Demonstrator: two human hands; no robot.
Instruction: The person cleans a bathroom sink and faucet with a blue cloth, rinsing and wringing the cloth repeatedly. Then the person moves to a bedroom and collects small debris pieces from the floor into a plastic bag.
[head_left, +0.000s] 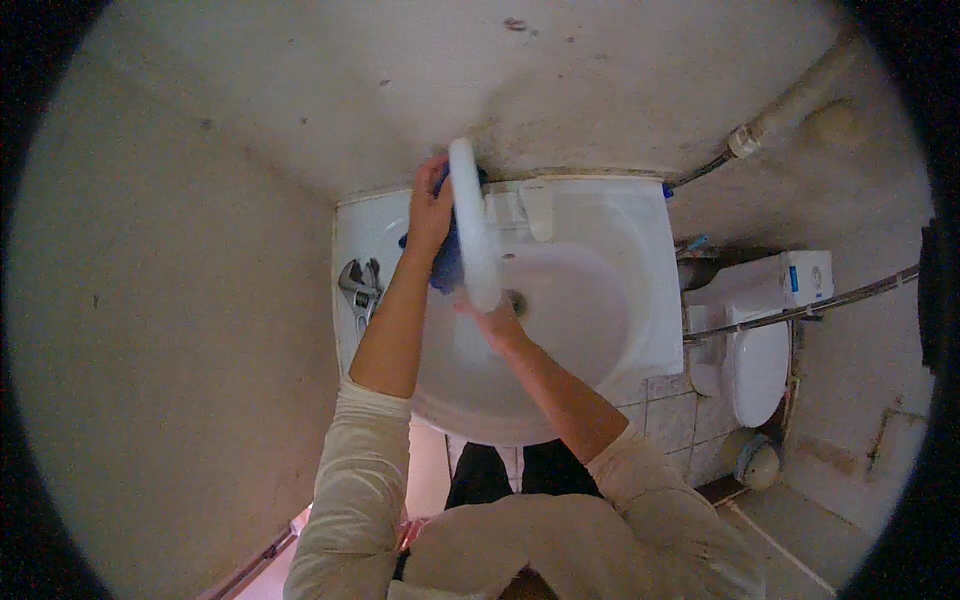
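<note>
A white-rimmed panel (474, 225), seen nearly edge-on and slightly blurred, is held upright over the left part of the white washbasin (645, 330). My left hand (431, 202) is at its far left side, holding a dark blue cloth (448, 262) that hangs against the panel. The panel's face is turned away, so what it is cannot be told. My right hand (491, 322) grips its near lower end, above the basin's drain (517, 302). An adjustable wrench (363, 289) lies on the basin's left ledge, beside my left forearm.
A pale fitting (538, 210) stands at the basin's back edge by the stained wall (420, 82). Right of the basin is a white toilet (757, 360), with dark hoses (817, 306) crossing in front. A wall (195, 322) rises close on the left.
</note>
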